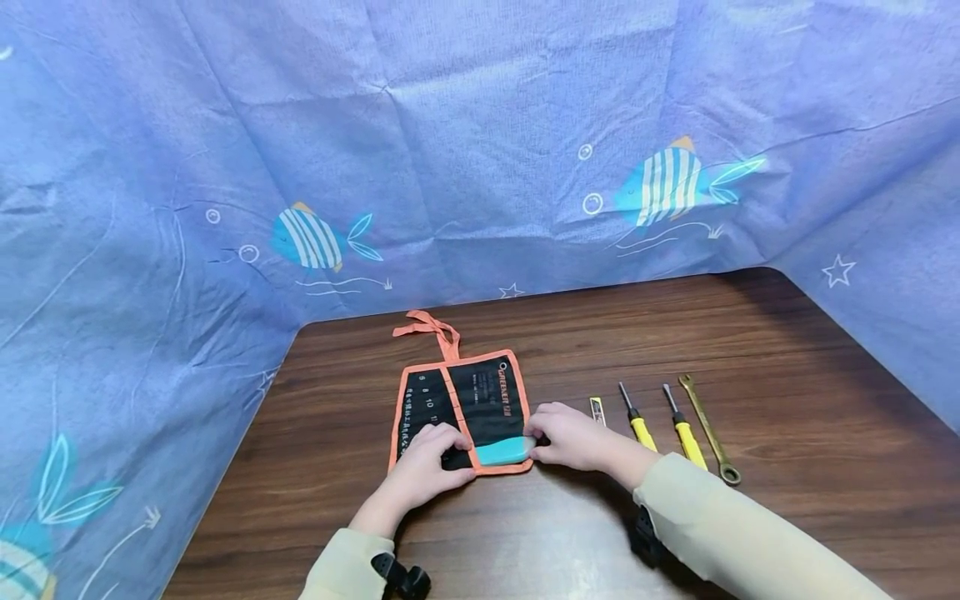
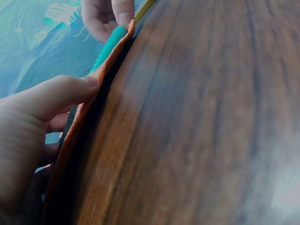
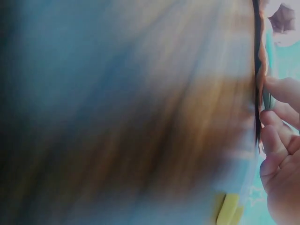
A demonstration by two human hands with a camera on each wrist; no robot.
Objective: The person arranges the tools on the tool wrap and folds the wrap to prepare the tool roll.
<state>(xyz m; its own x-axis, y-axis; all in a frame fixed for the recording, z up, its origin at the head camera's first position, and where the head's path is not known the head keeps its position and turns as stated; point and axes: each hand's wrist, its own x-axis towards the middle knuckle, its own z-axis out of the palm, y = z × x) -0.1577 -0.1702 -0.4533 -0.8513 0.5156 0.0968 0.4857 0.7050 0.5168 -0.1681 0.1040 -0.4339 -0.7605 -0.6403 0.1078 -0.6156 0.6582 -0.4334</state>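
A black tool pouch with orange trim lies flat on the table, its tie straps at the far side. Across its near edge lies a turquoise tool, one end inside the pocket under an orange band; that hidden end keeps its kind unclear. My left hand pinches the pouch at the pocket, with the thumb on the near orange edge in the left wrist view. My right hand pinches the tool's outer end at the pouch's right side. In the right wrist view, the right fingers curl beside that end.
Right of the pouch lie a small yellow-and-white packet, two yellow-handled screwdrivers and a combination wrench. The brown wooden table meets a blue fish-print curtain at the back and sides.
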